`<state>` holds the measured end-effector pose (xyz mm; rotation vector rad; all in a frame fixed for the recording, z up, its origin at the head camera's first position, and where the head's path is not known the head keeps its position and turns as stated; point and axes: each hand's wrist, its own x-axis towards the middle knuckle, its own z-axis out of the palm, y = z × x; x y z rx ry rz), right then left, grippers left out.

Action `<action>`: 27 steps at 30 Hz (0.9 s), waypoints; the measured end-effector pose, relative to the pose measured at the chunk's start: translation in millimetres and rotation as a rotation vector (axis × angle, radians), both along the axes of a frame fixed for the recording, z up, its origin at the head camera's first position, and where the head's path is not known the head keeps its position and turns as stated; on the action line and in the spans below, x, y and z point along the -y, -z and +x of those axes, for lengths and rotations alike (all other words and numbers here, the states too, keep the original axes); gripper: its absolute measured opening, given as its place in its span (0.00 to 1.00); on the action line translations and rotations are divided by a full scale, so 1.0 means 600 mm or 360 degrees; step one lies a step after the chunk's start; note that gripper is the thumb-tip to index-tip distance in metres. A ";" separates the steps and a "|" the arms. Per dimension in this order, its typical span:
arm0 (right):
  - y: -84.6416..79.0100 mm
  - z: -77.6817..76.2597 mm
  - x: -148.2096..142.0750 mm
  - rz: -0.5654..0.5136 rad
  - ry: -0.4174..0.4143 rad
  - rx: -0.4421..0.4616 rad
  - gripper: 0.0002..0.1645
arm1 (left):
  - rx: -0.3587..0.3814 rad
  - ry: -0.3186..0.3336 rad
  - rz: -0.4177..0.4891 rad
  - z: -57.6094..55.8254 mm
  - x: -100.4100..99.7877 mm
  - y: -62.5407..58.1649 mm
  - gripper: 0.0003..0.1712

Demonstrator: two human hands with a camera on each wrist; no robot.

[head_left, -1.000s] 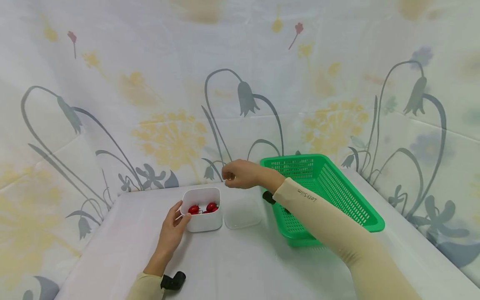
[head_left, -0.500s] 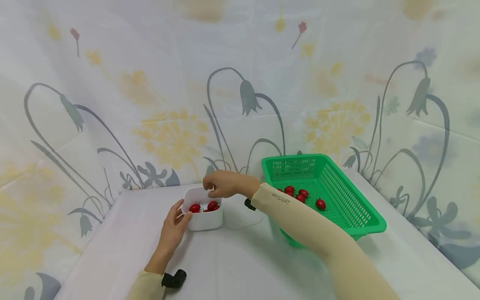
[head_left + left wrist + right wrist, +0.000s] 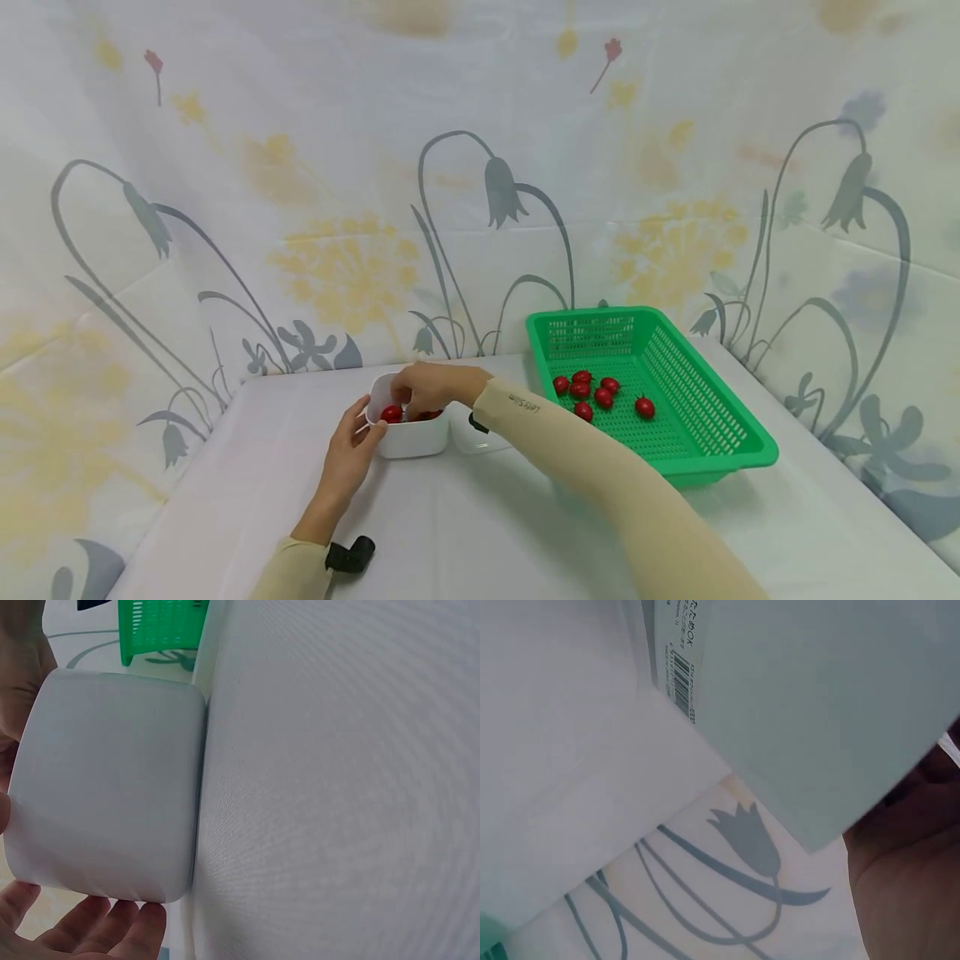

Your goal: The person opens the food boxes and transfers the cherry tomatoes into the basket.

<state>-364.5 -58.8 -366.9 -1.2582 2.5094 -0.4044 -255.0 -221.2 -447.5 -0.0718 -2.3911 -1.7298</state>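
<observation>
My left hand (image 3: 351, 450) grips the white box (image 3: 414, 442) just to its right, thumb at the rim. My right hand (image 3: 431, 383) dips inside, beside a red tomato (image 3: 391, 413); I cannot tell whether its hidden fingertips hold anything. On the worktop (image 3: 465, 533), a translucent lid (image 3: 480, 440) lies near my right hand; right of both hands, a green basket (image 3: 738, 421) holds more tomatoes (image 3: 644, 407).

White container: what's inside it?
Inside the white container, a red cherry tomato shows at the left, with more red partly visible below the right hand. That hand and the front wall cover the rest.
</observation>
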 end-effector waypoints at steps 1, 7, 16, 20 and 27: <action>0.003 0.000 0.002 -0.0006 0.0008 0.0031 0.11 | 0.0000 -0.0002 0.0002 0.000 0.000 -0.001 0.34; 0.019 -0.002 0.011 0.0040 -0.0039 0.0020 0.07 | -0.0002 -0.0007 0.0006 0.005 -0.002 -0.004 0.34; 0.024 0.002 0.020 0.0157 -0.0084 -0.0136 0.05 | -0.0024 0.0004 0.0038 0.009 -0.005 -0.004 0.34; 0.023 0.003 0.022 0.0223 -0.0080 -0.0184 0.06 | -0.0016 0.0001 0.0034 0.010 -0.007 -0.007 0.35; 0.026 0.000 0.025 0.0285 -0.0041 -0.0266 0.07 | -0.0015 -0.0004 0.0029 0.009 -0.008 -0.007 0.34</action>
